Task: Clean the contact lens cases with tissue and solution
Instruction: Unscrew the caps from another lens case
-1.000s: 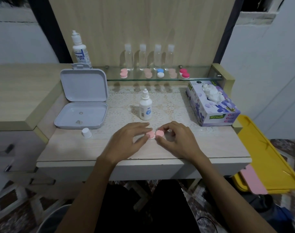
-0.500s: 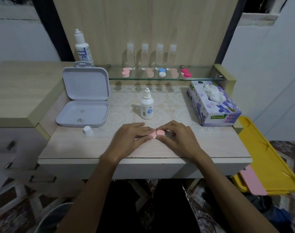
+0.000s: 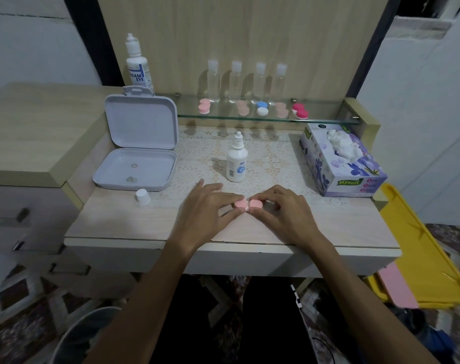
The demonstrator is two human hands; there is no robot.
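Pink double-cup plastic lens case (image 3: 248,204) sits on the pale wood table (image 3: 341,222); my left hand (image 3: 207,211) pinches its nine-o'clock cap, my right hand (image 3: 285,215) the three-o'clock cap, white solution bottle (image 3: 236,160) at twelve.

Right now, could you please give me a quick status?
Left hand and right hand each pinch a cap of the pink lens case. Caps on. Nothing blocking.
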